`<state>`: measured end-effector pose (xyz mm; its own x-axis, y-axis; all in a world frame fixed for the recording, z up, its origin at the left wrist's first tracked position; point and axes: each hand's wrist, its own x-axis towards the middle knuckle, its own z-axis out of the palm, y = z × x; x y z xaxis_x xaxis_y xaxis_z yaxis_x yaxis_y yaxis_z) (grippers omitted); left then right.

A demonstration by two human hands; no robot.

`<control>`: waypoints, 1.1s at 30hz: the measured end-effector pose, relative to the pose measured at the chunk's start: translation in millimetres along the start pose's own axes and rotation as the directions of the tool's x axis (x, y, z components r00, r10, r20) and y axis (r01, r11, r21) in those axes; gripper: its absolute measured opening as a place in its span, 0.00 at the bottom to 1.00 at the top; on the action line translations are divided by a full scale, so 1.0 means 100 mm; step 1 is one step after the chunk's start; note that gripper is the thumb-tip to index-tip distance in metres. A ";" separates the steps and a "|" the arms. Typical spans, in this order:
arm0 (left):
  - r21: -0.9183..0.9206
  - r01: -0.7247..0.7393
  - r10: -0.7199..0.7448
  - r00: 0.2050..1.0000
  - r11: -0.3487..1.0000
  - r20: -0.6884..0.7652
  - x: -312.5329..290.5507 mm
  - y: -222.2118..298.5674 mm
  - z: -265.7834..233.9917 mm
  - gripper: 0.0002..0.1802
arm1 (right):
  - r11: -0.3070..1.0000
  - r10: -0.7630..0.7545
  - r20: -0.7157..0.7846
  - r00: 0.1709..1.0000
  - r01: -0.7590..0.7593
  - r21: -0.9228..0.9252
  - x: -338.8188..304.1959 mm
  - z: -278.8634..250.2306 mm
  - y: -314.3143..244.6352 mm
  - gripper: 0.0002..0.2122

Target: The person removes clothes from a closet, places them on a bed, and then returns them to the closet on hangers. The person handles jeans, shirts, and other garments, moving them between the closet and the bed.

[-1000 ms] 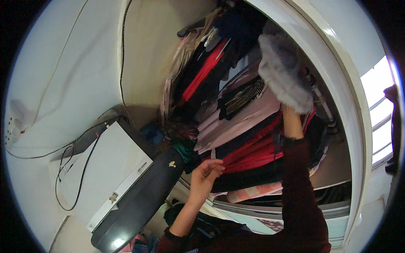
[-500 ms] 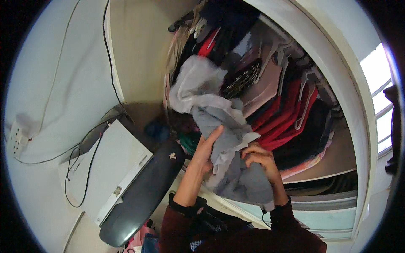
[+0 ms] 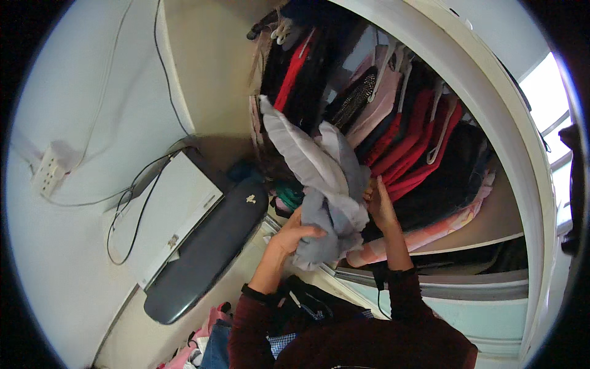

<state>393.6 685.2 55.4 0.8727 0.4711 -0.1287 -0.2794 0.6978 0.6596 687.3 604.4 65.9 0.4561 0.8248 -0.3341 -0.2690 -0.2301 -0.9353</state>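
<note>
A bunched grey-and-white cloth (image 3: 319, 169), soft and frilly at its edges, is held up in front of the hanging clothes. My left hand (image 3: 287, 238) is closed on its lower left part, thumb lying across the grey fabric. On the cloth's right edge, my right hand (image 3: 382, 208) grips with its fingers pointing up, and the fingertips are partly hidden by the folds. Just beyond the right hand hang several red garments (image 3: 415, 144) on white hangers. The kind of garment the cloth is cannot be made out.
An open wardrobe (image 3: 504, 215) with a curved frame holds the hanging clothes. To the left stands a white box-shaped appliance (image 3: 175, 209) with black cables, beside a long black rounded case (image 3: 206, 252). A white socket strip (image 3: 50, 172) is on the wall. Clothes (image 3: 212, 344) lie at the lower left.
The cloth has been turned and gathered upward, its grey lower end no longer hanging by my right forearm. My left hand has moved lower; my right hand has shifted up along the cloth's edge.
</note>
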 end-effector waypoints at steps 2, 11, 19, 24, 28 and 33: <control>0.105 -0.009 0.008 1.000 0.994 0.012 -0.12 -0.16 0.01 0.54 | 0.983 0.042 0.072 0.997 -0.054 0.175 -0.10 0.27 -0.02 0.32; 0.279 0.001 0.112 0.915 0.960 -0.387 -1.26 -0.56 0.54 0.63 | 0.974 0.013 0.708 0.706 0.152 -0.170 -0.48 0.94 0.00 0.26; 0.274 -0.069 0.262 0.580 0.959 -0.771 -2.81 -1.64 0.87 0.42 | 0.785 0.584 0.812 -0.025 0.275 -0.556 -1.19 1.66 0.09 0.19; 0.069 -0.423 0.127 0.111 0.904 -0.986 -4.26 -2.60 1.39 0.41 | 0.806 0.571 0.805 -0.158 0.293 -0.514 -1.58 2.27 0.49 0.14; 0.160 -0.357 0.020 -0.366 0.920 -0.931 -5.79 -3.74 1.69 0.24 | 0.772 0.583 0.793 -0.178 0.426 -0.472 -1.77 2.73 0.69 0.14; 0.146 -0.435 -0.208 -0.665 0.889 -0.717 -7.44 -4.91 2.20 0.17 | 0.791 0.555 0.777 -0.296 0.476 -0.383 -1.84 3.23 0.75 0.15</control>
<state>-30.3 -126.9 -10.0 -0.8095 -0.0719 -0.5827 -0.5697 0.3365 0.7498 308.9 602.2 95.1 -0.9438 0.0293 -0.3293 0.3298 0.0129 -0.9440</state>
